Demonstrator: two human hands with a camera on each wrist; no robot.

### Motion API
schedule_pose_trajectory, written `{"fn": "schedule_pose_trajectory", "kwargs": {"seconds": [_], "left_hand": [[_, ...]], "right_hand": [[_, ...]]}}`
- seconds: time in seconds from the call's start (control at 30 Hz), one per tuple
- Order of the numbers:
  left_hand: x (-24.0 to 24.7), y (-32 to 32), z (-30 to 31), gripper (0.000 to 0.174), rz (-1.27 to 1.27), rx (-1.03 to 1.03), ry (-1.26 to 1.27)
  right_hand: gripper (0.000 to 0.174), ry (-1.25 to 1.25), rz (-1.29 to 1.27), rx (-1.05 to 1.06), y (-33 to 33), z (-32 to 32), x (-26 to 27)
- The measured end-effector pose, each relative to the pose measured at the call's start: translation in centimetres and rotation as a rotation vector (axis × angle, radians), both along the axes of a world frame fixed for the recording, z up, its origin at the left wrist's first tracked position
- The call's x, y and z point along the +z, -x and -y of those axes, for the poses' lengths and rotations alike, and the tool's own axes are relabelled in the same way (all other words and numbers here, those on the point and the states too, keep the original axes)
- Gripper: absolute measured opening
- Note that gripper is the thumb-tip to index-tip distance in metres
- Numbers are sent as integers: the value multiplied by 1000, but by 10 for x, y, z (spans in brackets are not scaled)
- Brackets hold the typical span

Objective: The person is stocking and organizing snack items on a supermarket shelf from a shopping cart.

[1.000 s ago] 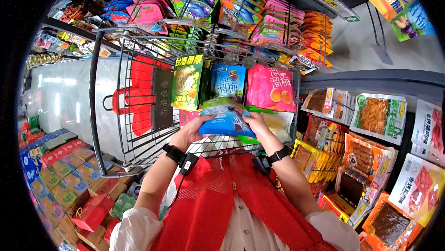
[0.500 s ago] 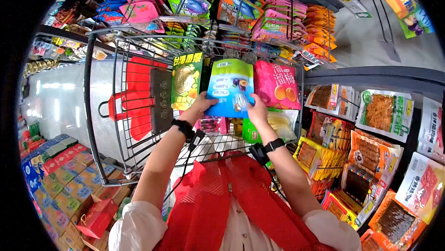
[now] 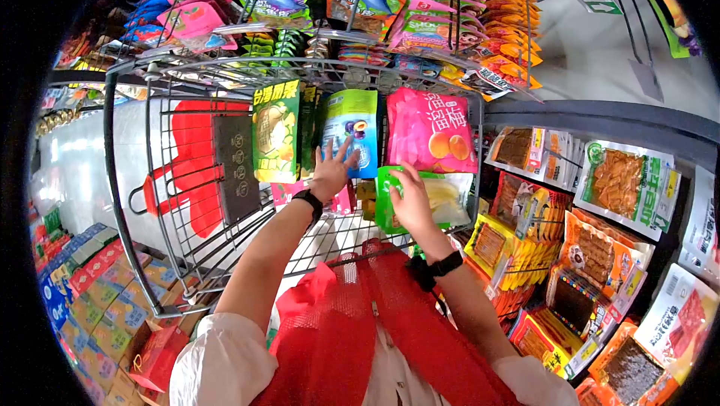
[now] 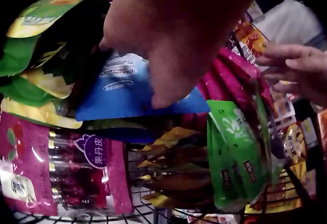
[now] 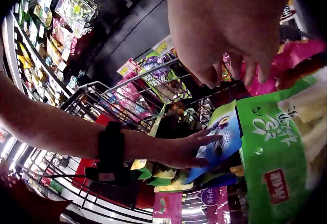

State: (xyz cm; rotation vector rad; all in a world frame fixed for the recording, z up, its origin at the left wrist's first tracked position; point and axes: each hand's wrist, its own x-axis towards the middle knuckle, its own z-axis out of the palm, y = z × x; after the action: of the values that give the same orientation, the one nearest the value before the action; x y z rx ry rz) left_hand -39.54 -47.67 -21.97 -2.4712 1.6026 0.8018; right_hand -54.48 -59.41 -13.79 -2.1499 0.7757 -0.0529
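In the head view a blue-green plum bag stands in the wire cart between a yellow-green bag and a pink bag. Spread fingers of my left hand touch the lower front of the blue-green bag; the left wrist view shows this hand over its blue part. My right hand holds nothing, fingers loosely bent, above a green bag. From the right wrist view, the right hand hangs over the green bag, while the left lies against the plum bag.
The cart's black rim surrounds the bags, with a red item and a dark panel at its left. Hanging snack bags line the shelf behind; more packs hang at the right. Stacked boxes stand lower left.
The blue-green bag went from both hands' hold down among the upright bags in the cart. Both hands let go; the right moved back and lower, while the left stays against the bag.
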Motion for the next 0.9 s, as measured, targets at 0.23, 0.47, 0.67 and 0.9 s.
{"fn": "schedule_pose_trajectory", "kwargs": {"seconds": [0.23, 0.47, 0.67, 0.9], "left_hand": [[-66, 5, 30, 51, 77, -157, -9], [-65, 2, 26, 50, 214, -351, 6], [-73, 6, 16, 45, 234, -407, -19], [-60, 7, 23, 36, -12, -246, 21]], "right_hand": [[28, -63, 114, -14, 13, 9, 10], [26, -109, 108, 4, 14, 25, 20], [25, -85, 144, 0, 20, 44, 22], [21, -61, 240, -41, 19, 80, 58]]}}
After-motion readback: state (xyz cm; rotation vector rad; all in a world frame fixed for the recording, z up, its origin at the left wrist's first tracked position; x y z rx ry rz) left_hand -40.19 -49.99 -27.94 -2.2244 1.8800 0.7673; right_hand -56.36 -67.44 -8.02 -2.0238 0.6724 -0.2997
